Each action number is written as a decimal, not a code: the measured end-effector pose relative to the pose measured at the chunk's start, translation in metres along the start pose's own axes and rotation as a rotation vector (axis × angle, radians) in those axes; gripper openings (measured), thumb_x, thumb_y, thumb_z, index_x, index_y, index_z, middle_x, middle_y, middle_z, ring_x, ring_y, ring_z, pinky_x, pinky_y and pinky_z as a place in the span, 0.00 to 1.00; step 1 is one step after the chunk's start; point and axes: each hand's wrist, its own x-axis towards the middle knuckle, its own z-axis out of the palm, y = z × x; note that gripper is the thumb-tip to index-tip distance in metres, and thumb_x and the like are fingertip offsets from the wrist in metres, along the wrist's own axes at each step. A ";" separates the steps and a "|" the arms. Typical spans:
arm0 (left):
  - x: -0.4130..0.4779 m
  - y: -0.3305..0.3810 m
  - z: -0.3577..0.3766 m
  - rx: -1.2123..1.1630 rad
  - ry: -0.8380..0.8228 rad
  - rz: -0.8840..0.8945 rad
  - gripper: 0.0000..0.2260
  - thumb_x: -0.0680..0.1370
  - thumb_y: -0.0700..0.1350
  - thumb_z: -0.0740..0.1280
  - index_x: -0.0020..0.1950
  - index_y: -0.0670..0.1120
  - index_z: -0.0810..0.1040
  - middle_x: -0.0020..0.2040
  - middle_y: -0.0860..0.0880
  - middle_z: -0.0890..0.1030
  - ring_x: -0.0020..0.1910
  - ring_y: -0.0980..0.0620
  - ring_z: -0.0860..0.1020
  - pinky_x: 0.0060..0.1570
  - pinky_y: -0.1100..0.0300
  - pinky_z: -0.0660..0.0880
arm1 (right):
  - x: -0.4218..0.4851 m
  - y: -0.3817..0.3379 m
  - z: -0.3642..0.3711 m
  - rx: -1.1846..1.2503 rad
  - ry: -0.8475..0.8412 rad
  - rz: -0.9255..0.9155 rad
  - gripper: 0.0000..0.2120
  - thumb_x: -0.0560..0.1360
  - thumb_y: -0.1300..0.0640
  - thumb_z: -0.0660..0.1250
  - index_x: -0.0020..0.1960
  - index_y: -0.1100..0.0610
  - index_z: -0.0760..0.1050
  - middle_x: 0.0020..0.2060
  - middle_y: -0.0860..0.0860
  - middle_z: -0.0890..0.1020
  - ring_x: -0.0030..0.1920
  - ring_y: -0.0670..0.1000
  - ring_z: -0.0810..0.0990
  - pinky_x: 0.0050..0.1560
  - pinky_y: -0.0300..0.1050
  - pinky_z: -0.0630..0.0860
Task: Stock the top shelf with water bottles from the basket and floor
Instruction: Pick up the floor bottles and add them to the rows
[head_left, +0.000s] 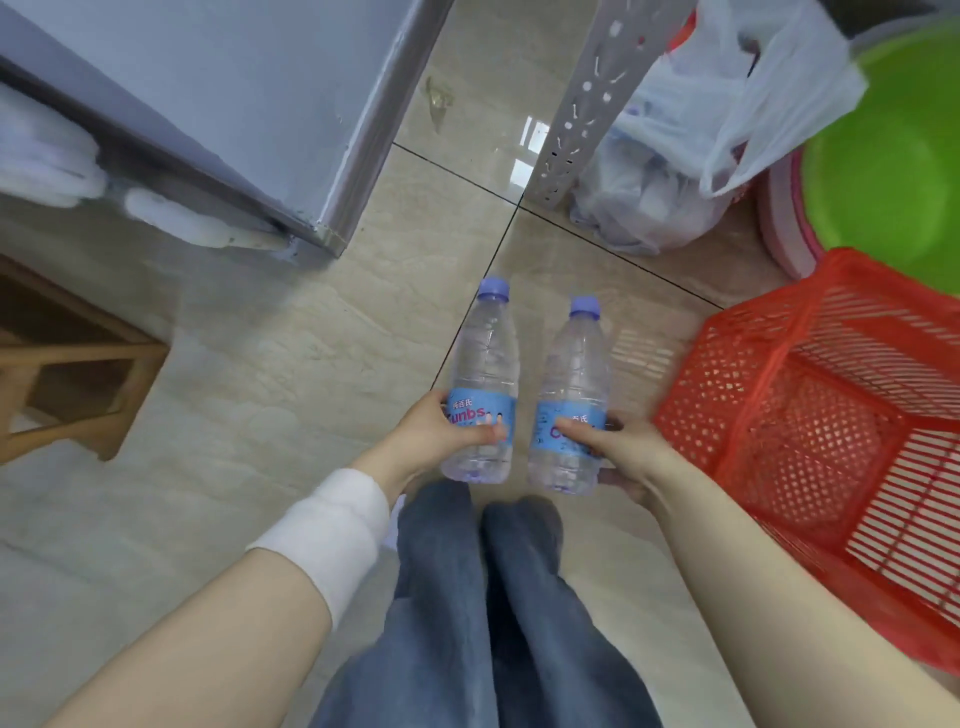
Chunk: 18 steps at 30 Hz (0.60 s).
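Note:
My left hand (434, 441) grips a clear water bottle (484, 364) with a purple cap and a blue label, held low over the tiled floor. My right hand (618, 449) grips a second water bottle (574, 379) of the same kind, just to the right of the first. Both bottles point away from me, caps forward. The red plastic basket (810, 415) stands on the floor to the right of my right hand; the part of its inside that shows holds no bottles. No shelf board is in view.
A perforated white metal upright (576, 109) stands ahead on the right. Behind it lie clear plastic bags (675, 156), with a green basin (893, 166) beyond. A grey cabinet (234, 104) fills the upper left, a wooden stool (72, 364) the left. My jeans-clad legs (467, 597) are below.

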 end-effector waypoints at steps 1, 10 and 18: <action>-0.030 0.006 0.002 -0.012 0.005 0.001 0.14 0.68 0.37 0.75 0.45 0.49 0.73 0.44 0.49 0.81 0.40 0.56 0.79 0.42 0.66 0.78 | -0.031 0.003 0.002 0.027 -0.013 -0.014 0.08 0.67 0.60 0.75 0.44 0.56 0.78 0.40 0.52 0.83 0.37 0.48 0.82 0.43 0.50 0.81; -0.287 0.062 0.019 -0.017 0.000 0.105 0.25 0.66 0.35 0.76 0.57 0.46 0.68 0.51 0.50 0.79 0.47 0.56 0.79 0.52 0.61 0.78 | -0.305 0.007 -0.003 0.126 0.023 -0.169 0.23 0.64 0.64 0.76 0.57 0.61 0.72 0.48 0.56 0.81 0.44 0.50 0.81 0.39 0.41 0.80; -0.419 0.093 0.047 0.055 -0.097 0.275 0.29 0.65 0.37 0.77 0.62 0.42 0.69 0.53 0.48 0.79 0.51 0.52 0.80 0.54 0.58 0.78 | -0.451 0.032 -0.016 0.270 0.175 -0.414 0.17 0.65 0.64 0.75 0.52 0.56 0.77 0.44 0.51 0.83 0.40 0.44 0.82 0.39 0.37 0.78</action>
